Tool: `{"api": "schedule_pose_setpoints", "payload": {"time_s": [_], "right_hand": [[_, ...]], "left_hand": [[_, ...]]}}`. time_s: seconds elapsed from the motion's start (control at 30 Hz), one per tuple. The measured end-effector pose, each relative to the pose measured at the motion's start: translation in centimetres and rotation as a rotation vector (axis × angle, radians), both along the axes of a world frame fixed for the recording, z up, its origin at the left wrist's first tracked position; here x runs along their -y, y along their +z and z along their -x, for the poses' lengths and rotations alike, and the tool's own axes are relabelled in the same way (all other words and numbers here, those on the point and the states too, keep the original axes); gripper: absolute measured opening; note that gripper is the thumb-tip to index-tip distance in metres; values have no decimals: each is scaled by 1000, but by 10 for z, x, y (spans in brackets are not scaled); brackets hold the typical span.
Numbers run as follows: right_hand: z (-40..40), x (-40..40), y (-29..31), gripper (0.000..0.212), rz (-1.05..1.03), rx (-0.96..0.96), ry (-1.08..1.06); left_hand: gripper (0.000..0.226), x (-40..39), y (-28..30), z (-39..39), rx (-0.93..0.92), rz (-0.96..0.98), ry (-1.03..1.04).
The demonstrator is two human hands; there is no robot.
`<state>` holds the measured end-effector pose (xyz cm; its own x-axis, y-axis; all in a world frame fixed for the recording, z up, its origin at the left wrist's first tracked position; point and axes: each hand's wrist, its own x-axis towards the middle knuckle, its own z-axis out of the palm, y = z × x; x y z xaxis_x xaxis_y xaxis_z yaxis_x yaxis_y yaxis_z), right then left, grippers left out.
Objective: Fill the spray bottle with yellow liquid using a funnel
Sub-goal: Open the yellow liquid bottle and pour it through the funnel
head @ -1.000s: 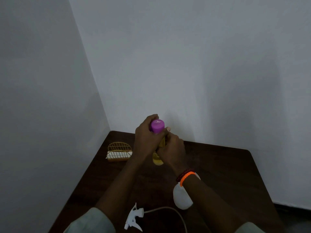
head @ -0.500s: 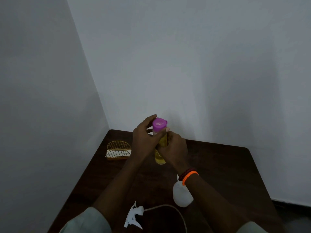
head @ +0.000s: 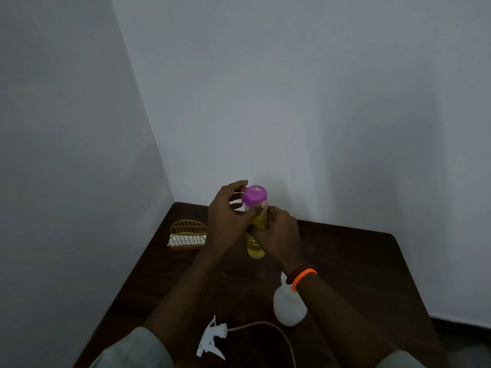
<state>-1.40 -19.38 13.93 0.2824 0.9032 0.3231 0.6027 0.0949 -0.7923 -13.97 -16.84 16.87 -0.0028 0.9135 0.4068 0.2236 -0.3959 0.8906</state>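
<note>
A dark wooden table [head: 358,261] carries a gold wire rack [head: 188,235], white spray bottle [head: 289,306] and detached trigger sprayer [head: 212,341].
</note>
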Motion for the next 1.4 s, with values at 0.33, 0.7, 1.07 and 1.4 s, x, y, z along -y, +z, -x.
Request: {"api": "schedule_pose_setpoints", "payload": {"time_s": [0.33, 0.7, 1.07, 1.4], "right_hand": [[2, 0, -2, 54, 13, -29, 1], [7, 2, -10, 44, 45, -53, 57], [0, 7, -13, 51, 77, -79, 83], [-12, -1, -17, 45, 145, -35, 16]], "left_hand": [[56, 6, -4, 5, -22, -25, -21], [65, -3, -4, 4, -43, 15, -68], [53, -7, 11, 7, 63, -7, -21], [54, -7, -76, 48, -191, 172, 77]]}}
